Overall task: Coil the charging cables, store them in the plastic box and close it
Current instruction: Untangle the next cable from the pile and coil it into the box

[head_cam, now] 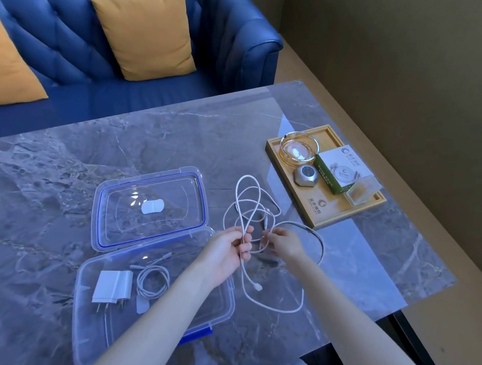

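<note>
A clear plastic box [81, 308] with blue clips lies open on the marble table, its lid [150, 205] flat beyond it. Inside the box rest a coiled white cable [152, 282] and a white wall charger [112, 286]. My left hand [227, 251] grips several loops of a long white cable [245, 201] just right of the box. My right hand [282, 242] pinches the same cable a short way to the right. Its loose end trails toward me in a wide loop [273, 307]. A dark cable [316, 239] curves on the table behind my right hand.
A wooden tray [325, 211] at the right holds a glass ashtray [297, 149], a small silver device [306, 174], a white and green carton [340, 168] and a small clear case [362, 190]. A blue sofa [69, 42] with orange cushions stands beyond the table's far edge.
</note>
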The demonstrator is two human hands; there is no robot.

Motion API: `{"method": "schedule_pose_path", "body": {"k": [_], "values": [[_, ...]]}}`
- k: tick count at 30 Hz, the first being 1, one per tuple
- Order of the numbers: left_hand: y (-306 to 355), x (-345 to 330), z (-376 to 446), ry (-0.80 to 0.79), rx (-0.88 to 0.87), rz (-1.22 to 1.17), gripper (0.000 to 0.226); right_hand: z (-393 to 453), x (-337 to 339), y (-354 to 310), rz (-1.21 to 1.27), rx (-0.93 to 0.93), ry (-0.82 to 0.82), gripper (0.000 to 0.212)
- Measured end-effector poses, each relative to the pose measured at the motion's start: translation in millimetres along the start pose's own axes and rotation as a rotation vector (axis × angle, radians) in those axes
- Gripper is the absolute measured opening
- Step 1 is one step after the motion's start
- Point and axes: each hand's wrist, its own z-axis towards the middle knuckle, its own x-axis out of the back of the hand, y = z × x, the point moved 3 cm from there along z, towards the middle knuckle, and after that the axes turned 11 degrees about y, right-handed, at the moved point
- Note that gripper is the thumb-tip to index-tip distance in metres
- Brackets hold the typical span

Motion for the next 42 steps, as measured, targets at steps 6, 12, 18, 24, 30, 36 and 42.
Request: {"method": "schedule_pose_path", "body": {"k": [6,12,18,24,30,36,42], "values": [[5,-5,-7,-0.081,-0.02,0.088,0.029,-3,23,-17,-0.482,0.131,0.1,0.03],[25,-24,-17,-0.169,-0.046,0.011,0.027,-42,40,-55,-0.254,0.356,0.026,0.021],[41,-27,-14,-0.087,-0.163,-0.09,0.027,-88,36,-65,-0.065,0.256,-0.435,0.033],[40,-18,-17,-0.064,-0.182,-0.142,0.026,-89,30,-59,-0.256,0.426,-0.406,0.022],[39,-13,-19,-0.043,-0.183,-0.159,0.023,-89,22,-55,-0.253,0.489,-0.327,0.013],[40,-4,-14,0.053,-0.275,-0.059,0.02,-97,28,-66,-0.241,0.555,-0.275,0.018],[29,-7,-12,0.055,-0.222,0.112,0.03,-96,40,-101,-0.054,0.551,-0.131,0.023]]}}
